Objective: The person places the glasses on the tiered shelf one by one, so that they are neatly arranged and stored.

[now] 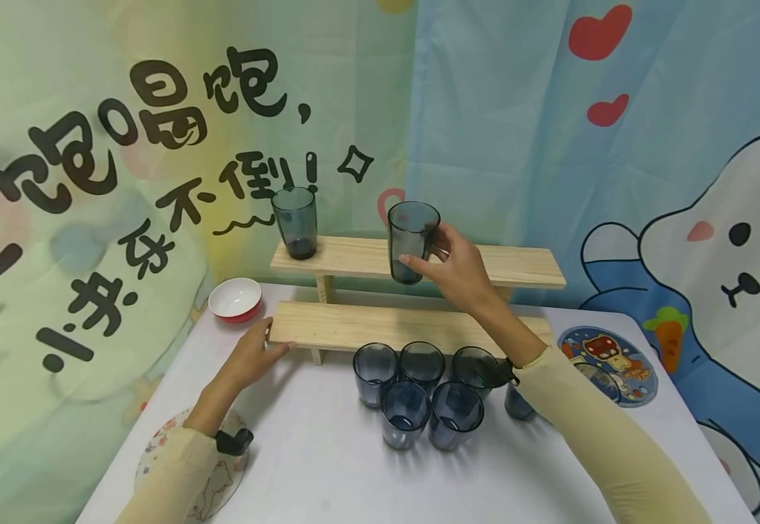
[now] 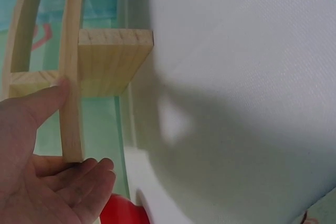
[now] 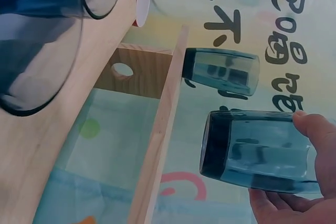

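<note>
My right hand grasps a smoky blue glass, thumb on one side and fingers round the other, holding it upright with its base just off the upper board. A second glass stands at that board's left end. My left hand grips the left end of the lower board, near a red-and-white bowl. Five glasses cluster before the stand; my right sleeve partly hides whatever glassware stands beyond, so I can't count it.
</note>
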The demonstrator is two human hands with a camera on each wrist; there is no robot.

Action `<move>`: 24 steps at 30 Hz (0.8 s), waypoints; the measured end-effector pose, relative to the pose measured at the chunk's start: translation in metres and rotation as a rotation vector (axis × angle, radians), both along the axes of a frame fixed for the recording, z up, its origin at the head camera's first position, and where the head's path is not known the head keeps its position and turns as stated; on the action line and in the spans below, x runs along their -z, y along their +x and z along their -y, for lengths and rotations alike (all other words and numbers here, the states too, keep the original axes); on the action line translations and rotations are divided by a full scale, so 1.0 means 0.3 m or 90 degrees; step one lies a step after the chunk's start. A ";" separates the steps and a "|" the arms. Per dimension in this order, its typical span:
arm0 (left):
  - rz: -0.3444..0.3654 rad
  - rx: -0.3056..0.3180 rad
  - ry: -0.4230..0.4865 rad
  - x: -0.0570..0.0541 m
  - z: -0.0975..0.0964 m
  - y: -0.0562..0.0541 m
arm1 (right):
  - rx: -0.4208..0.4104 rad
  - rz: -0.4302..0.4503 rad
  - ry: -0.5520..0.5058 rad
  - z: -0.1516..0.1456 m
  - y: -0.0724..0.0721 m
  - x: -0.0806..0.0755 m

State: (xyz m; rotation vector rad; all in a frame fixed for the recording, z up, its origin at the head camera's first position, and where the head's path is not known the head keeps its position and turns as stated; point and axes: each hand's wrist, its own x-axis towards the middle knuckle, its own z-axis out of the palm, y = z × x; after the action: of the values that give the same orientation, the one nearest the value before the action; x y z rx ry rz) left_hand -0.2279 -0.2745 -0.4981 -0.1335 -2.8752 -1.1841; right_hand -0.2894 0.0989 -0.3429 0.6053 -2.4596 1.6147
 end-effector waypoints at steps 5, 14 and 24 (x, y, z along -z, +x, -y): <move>-0.007 -0.002 -0.003 0.007 0.003 0.004 | 0.000 0.011 -0.007 0.059 -0.047 -0.003; -0.007 -0.001 -0.008 0.009 0.002 0.008 | 0.003 0.003 -0.008 0.157 -0.131 0.002; 0.002 -0.005 -0.010 -0.003 -0.004 0.007 | 0.006 0.011 -0.024 0.234 -0.205 0.013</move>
State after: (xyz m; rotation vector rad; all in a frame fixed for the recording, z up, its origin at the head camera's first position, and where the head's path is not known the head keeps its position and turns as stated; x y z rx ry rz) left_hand -0.2259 -0.2734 -0.4971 -0.1220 -2.8854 -1.1611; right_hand -0.3510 0.0286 -0.3469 0.5772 -2.4338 1.6660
